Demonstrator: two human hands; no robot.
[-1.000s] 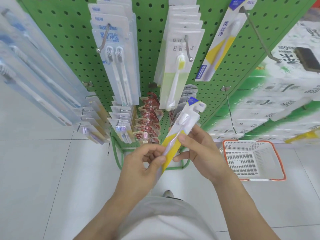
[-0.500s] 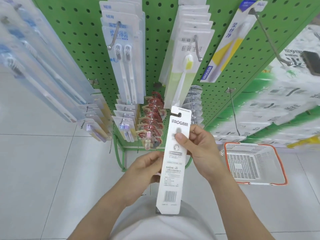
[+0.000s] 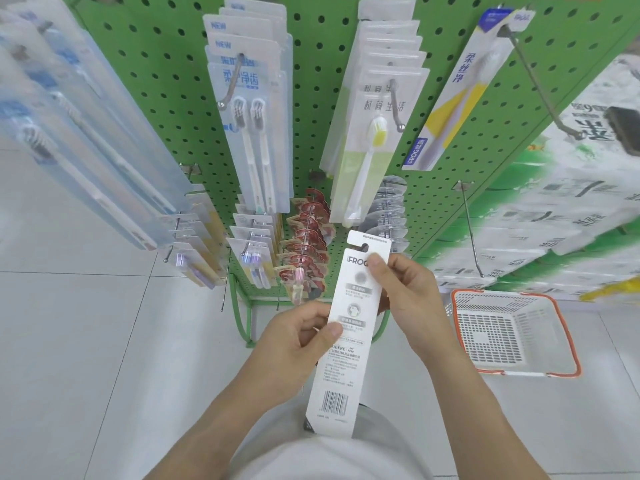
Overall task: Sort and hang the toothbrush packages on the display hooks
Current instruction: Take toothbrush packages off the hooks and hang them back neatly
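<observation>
A toothbrush package is held upright in front of the body, printed white back turned toward the camera, hang hole at the top and barcode at the bottom. It is gripped by both hands. The left hand is curled round its left edge near the middle, thumb pressed on the card face. The right hand is set higher on the right edge, thumb laid across the card just under the hang hole, fingers behind the card and hidden. The package lies between the two hands, its lower end hanging free below them.

Behind it, a green pegboard is seen, with packaged toothbrushes hung on hooks. One yellow-and-white package is hung on a long hook at upper right. An orange-rimmed basket is noted on the floor, to the right of the right hand.
</observation>
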